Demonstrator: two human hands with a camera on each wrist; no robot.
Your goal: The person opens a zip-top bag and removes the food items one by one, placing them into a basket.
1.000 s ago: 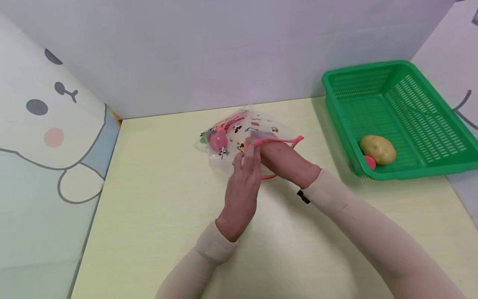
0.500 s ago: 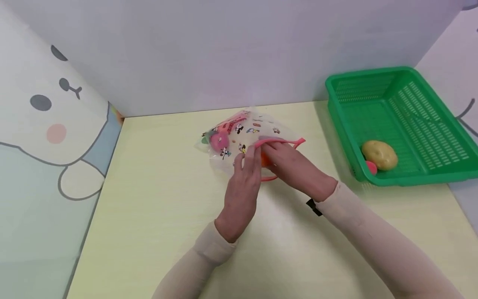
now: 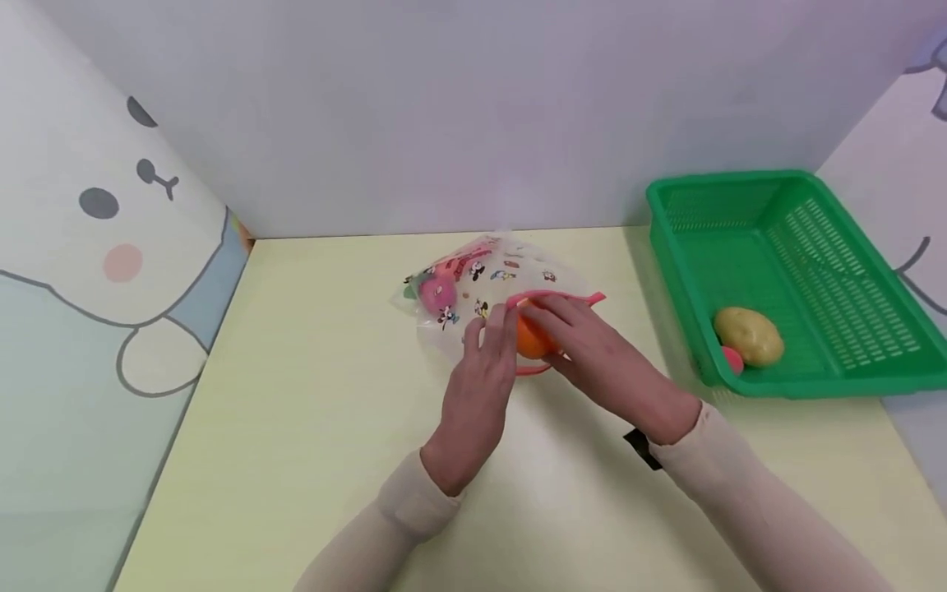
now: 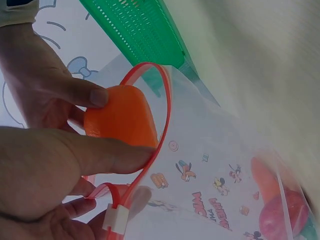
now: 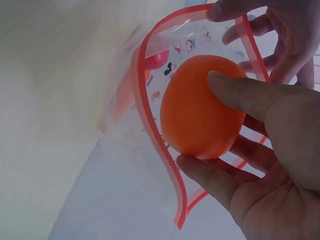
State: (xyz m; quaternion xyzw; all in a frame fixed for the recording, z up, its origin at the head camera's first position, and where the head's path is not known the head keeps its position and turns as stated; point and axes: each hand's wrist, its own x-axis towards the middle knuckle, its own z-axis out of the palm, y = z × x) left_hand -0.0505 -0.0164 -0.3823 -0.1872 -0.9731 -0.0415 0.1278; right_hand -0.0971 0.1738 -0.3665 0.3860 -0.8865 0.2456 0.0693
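Observation:
A clear zip bag (image 3: 528, 278) with cartoon prints and a red-edged mouth lies on the table. My left hand (image 3: 475, 390) holds the near edge of its mouth, thumb inside and fingers outside. At the opening, my right hand (image 3: 610, 366) grips an orange (image 5: 200, 110) between thumb and fingers. The orange sits within the red rim, partly covered by my fingers in the head view. Deeper in the bag, seen through the plastic, are a pink round thing (image 4: 282, 215), a long orange thing (image 4: 265, 175) and something green. A white slider (image 4: 116, 218) sits on the red edge.
On the right stands a green basket (image 3: 806, 386) with slotted sides. A potato (image 3: 749, 335) and a small pink-red thing (image 3: 732, 359), partly hidden, lie in its near left corner. Walls with bear drawings close off the back and sides of the table (image 3: 318, 395).
My right hand has drawn back from deep inside the bag to its mouth, bringing the orange into sight. My left hand keeps its hold on the edge. The head view has tilted slightly upward.

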